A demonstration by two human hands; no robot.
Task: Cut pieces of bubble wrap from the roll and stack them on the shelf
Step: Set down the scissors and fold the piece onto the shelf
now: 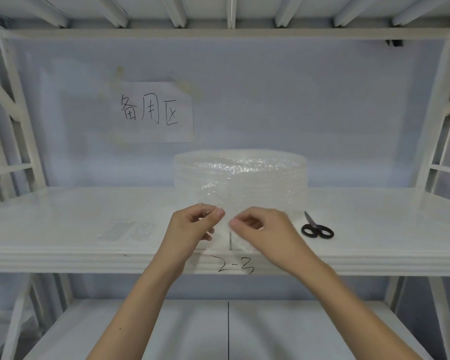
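A wide roll of clear bubble wrap (240, 175) stands on end at the middle of the white shelf (63, 261). Its loose end (226, 236) hangs forward toward the shelf's front edge. My left hand (192, 227) pinches that loose end at its upper left, thumb against forefinger. My right hand (265, 229) pinches it just to the right, the two hands nearly touching. Black-handled scissors (316, 228) lie shut on the shelf right of my right hand. Two small cut pieces of bubble wrap (126, 231) lie flat on the shelf to the left.
A paper sign with handwritten characters (156, 111) is taped to the back wall. The shelf's front lip bears the marking "2-3" (235, 266). White metal uprights (437, 120) frame both sides. A lower shelf (166, 333) shows beneath my forearms.
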